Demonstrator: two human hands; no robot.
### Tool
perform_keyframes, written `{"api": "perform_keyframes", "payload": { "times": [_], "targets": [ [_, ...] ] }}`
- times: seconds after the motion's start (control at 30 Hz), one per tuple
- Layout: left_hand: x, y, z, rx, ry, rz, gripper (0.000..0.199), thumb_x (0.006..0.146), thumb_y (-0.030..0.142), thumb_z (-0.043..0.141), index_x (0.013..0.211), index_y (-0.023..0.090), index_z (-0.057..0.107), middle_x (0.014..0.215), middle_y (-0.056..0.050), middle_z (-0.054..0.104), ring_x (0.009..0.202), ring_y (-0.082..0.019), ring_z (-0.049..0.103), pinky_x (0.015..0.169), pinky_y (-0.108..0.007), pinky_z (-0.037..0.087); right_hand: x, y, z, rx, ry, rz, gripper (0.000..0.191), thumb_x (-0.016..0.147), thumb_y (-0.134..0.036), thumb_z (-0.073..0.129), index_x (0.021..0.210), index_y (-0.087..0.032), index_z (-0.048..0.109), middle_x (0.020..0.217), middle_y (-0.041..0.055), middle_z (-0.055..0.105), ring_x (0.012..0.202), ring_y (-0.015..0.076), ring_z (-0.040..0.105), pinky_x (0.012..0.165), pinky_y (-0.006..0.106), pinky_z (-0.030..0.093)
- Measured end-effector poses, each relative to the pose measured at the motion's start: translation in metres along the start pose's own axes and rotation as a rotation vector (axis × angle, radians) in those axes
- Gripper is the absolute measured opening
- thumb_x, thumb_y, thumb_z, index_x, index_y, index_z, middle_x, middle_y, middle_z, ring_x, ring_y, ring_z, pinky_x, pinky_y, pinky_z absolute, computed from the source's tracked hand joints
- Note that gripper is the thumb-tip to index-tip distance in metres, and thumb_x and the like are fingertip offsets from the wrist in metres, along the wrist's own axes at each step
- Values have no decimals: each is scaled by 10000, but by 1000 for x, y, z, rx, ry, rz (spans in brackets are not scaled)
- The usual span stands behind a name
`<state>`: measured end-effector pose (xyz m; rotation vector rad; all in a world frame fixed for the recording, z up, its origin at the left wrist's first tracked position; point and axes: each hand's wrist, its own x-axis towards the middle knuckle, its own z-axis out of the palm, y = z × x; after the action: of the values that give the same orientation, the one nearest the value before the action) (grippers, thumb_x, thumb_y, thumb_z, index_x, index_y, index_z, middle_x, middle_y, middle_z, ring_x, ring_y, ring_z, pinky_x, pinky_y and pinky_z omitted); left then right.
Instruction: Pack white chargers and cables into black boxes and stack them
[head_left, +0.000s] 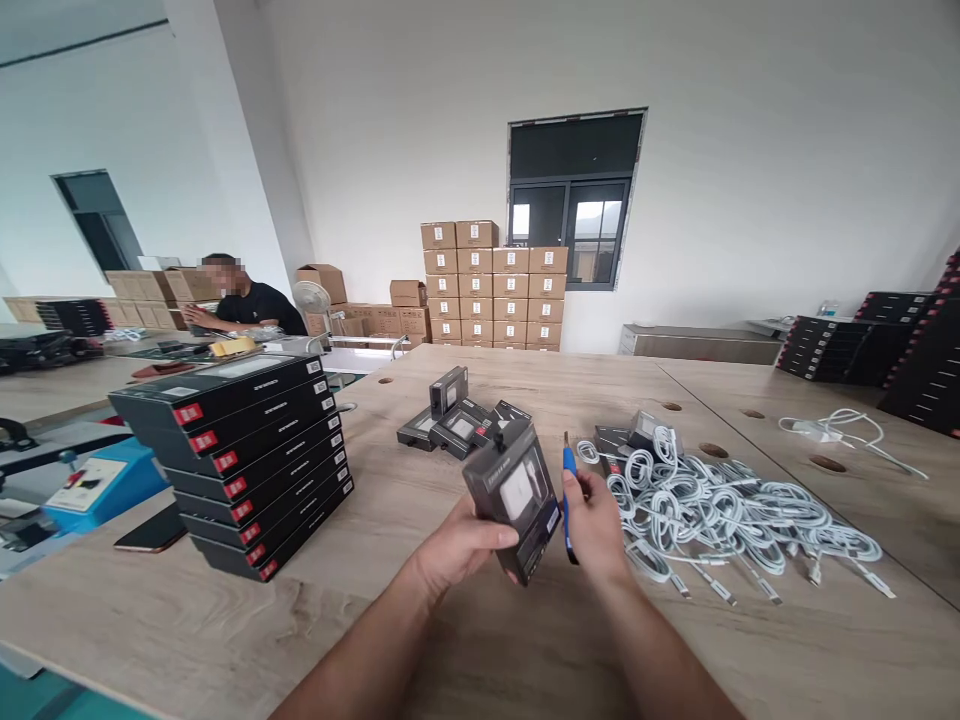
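At lower centre, my left hand is clamped on a tilted dark box. My right hand grips a blue-handled tool just right of it. Work on this box appears unfinished. Beyond, near frame centre, similar boxes lie on the tabletop; whether they are finished, I cannot tell.

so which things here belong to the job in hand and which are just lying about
Likely the job:
small box in the left hand
blue tool in the right hand
similar boxes beyond

Probably just lying about:
phone
fan
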<state>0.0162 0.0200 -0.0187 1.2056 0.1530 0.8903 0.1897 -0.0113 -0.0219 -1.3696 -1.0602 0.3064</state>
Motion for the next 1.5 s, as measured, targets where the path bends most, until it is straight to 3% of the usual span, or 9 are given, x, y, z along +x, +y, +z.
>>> {"api": "perform_keyframes", "payload": {
  "times": [0.07, 0.27, 0.37, 0.47, 0.8, 1.07, 1.17, 1.33, 1.5],
  "targets": [
    [2, -1, -3, -133, 70, 5, 449, 628, 343, 830, 1000, 109, 738, 795, -98, 753, 549, -209, 667, 468, -291, 539, 8, 2, -12, -26, -43, 14, 466, 788, -638, 564, 885, -194, 668, 681, 38, 685, 594, 221, 616, 571, 344, 498],
    [6, 13, -22, -486, 456, 69, 335, 800, 422, 676, 984, 149, 737, 846, -98, 779, 838, -292, 748, 758, -387, 605, 1, -15, -25, -117, -308, -97, 388, 812, -564, 573, 909, -210, 699, 805, 48, 719, 752, 241, 637, 699, 365, 478],
    [6, 20, -22, -540, 531, 152, 315, 846, 395, 625, 1003, 144, 732, 886, -105, 783, 917, -302, 741, 879, -425, 580, -11, -27, -24, -169, -502, -218, 273, 837, -438, 591, 983, -232, 695, 875, 34, 718, 741, 209, 616, 646, 329, 448],
    [5, 19, -17, -552, 523, 148, 310, 837, 387, 636, 991, 136, 734, 883, -106, 782, 947, -311, 734, 948, -449, 550, -19, -32, -20, -232, -576, -285, 198, 860, -374, 577, 957, -243, 688, 855, 17, 701, 708, 189, 592, 617, 314, 423],
    [2, 7, -18, -503, 259, -3, 352, 755, 413, 731, 963, 129, 740, 948, -125, 781, 1010, -342, 715, 1023, -504, 494, -21, -22, -7, -232, -299, -312, 245, 912, -426, 532, 958, -221, 659, 879, 44, 692, 764, 207, 614, 626, 307, 431],
    [3, 0, -9, -470, 245, -83, 450, 760, 475, 731, 1027, 113, 738, 964, -151, 776, 1040, -354, 703, 1004, -488, 499, -19, -23, -5, -195, -224, -325, 266, 915, -421, 526, 998, -218, 677, 933, 56, 713, 826, 219, 641, 706, 320, 473],
    [2, -6, -4, -424, 236, -224, 499, 765, 478, 728, 1081, 92, 723, 968, -166, 772, 993, -336, 719, 921, -429, 541, -14, -21, -7, -154, -162, -289, 308, 903, -452, 524, 999, -201, 676, 956, 78, 724, 869, 240, 651, 772, 352, 491],
    [-4, -11, -6, -298, 299, -472, 474, 806, 510, 685, 951, 63, 743, 844, -164, 773, 636, -228, 717, 575, -282, 547, -1, -20, -18, -104, -111, -210, 392, 875, -524, 527, 1021, -187, 666, 1012, 113, 725, 938, 282, 648, 868, 422, 485],
    [-7, -14, -14, -292, 270, -546, 426, 801, 456, 726, 864, 35, 742, 747, -176, 756, 612, -236, 719, 592, -280, 555, 14, -20, -33, -28, -48, -124, 433, 833, -594, 560, 972, -197, 662, 936, 92, 734, 843, 264, 652, 823, 410, 492]
  ]
}}
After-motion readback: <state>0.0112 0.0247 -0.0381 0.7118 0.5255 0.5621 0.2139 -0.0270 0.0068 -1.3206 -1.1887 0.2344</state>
